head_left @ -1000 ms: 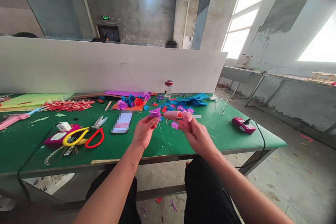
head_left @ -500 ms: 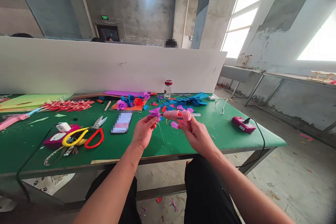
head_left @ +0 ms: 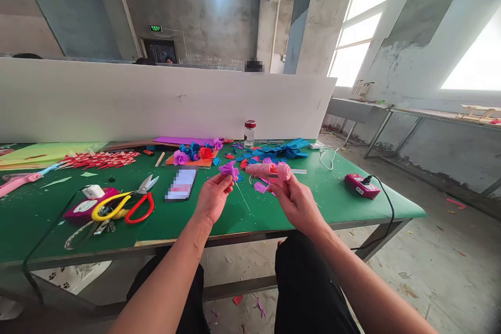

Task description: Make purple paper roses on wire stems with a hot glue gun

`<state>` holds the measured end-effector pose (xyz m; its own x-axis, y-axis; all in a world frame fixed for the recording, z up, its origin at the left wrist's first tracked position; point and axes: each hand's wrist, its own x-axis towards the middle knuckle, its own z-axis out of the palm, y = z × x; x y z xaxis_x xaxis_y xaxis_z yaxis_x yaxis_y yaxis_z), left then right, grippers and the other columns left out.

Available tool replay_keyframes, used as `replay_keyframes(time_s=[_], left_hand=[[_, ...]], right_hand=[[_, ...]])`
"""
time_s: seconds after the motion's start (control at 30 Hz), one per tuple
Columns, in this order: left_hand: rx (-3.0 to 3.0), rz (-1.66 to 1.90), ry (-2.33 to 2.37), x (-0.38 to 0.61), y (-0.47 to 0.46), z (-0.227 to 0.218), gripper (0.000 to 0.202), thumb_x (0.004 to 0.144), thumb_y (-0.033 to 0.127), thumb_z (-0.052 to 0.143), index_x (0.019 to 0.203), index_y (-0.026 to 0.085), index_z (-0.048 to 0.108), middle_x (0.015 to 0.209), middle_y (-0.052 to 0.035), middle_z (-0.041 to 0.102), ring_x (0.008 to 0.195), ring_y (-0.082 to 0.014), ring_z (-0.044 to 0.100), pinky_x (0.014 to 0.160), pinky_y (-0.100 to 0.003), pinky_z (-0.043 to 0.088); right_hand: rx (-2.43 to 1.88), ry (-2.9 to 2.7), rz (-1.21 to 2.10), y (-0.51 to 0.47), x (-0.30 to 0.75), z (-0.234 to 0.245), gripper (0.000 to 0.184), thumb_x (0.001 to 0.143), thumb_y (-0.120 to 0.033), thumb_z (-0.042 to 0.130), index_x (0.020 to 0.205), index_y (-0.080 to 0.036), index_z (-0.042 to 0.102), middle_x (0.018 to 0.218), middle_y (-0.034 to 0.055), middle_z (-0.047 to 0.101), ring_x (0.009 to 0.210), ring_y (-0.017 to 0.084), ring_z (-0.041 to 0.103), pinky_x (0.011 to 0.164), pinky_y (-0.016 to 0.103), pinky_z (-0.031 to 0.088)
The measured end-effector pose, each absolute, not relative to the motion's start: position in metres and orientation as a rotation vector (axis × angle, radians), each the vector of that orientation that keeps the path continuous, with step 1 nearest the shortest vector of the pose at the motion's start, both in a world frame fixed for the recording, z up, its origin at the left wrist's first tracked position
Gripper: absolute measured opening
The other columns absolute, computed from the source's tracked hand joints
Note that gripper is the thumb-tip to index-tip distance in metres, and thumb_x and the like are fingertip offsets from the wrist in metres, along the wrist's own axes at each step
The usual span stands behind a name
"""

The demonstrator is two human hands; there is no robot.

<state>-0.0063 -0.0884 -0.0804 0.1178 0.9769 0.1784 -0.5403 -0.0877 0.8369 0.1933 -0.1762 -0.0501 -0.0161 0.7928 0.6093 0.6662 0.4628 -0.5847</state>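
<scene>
My left hand [head_left: 213, 195] pinches a small purple paper flower [head_left: 229, 169] on a thin wire stem that slants down to the right. My right hand [head_left: 298, 199] grips a pink glue gun [head_left: 268, 169], held level with its nozzle pointing left, close to the flower. Both hands hover just above the green table [head_left: 329, 198]. A loose purple petal [head_left: 260, 187] lies on the table below the glue gun.
Finished paper flowers [head_left: 195, 152] and blue and purple paper scraps [head_left: 282, 150] lie behind the hands. A small jar [head_left: 250, 133] stands by the white partition. Scissors [head_left: 129, 203], a phone [head_left: 181, 183] and a pink box sit to the left; a corded pink device [head_left: 362, 186] to the right.
Both hands stayed close together. The flower has turned a little in my left fingers and the glue gun's nozzle has come slightly nearer to it.
</scene>
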Motion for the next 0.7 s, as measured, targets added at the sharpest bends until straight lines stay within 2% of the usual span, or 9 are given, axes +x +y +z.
replay_keyframes(time_s=[0.2,0.4,0.7], left_hand=[[0.938,1.39,0.606,-0.0057,-0.0896,-0.0791,0.026,0.06,0.026,0.085,0.082,0.015,0.076,0.076,-0.004,0.067,0.067,-0.0097,0.051,0.061,-0.025,0.036],[0.942,1.381,0.592,-0.0065,-0.0877,-0.081,0.028,0.06,0.025,0.085,0.085,0.015,0.076,0.076,-0.0042,0.067,0.068,-0.0102,0.052,0.062,-0.025,0.037],[0.943,1.381,0.591,-0.0062,-0.0865,-0.0816,0.025,0.06,0.024,0.085,0.082,0.014,0.076,0.074,-0.0036,0.066,0.069,-0.0101,0.052,0.063,-0.025,0.037]], right_hand=[[-1.257,-1.794,0.148,-0.1709,0.1891,-0.0548,0.03,0.092,-0.034,0.045,0.114,-0.016,0.054,0.079,0.0053,0.069,0.058,0.017,0.056,0.054,0.025,0.037],[-1.272,-1.807,0.142,-0.1708,0.1924,-0.0537,0.028,0.092,-0.033,0.045,0.113,-0.016,0.053,0.081,0.0064,0.069,0.062,0.018,0.059,0.056,0.026,0.038],[-1.28,-1.799,0.116,-0.1713,0.1909,-0.0506,0.029,0.091,-0.032,0.045,0.113,-0.015,0.054,0.07,0.0023,0.063,0.055,0.016,0.051,0.053,0.025,0.033]])
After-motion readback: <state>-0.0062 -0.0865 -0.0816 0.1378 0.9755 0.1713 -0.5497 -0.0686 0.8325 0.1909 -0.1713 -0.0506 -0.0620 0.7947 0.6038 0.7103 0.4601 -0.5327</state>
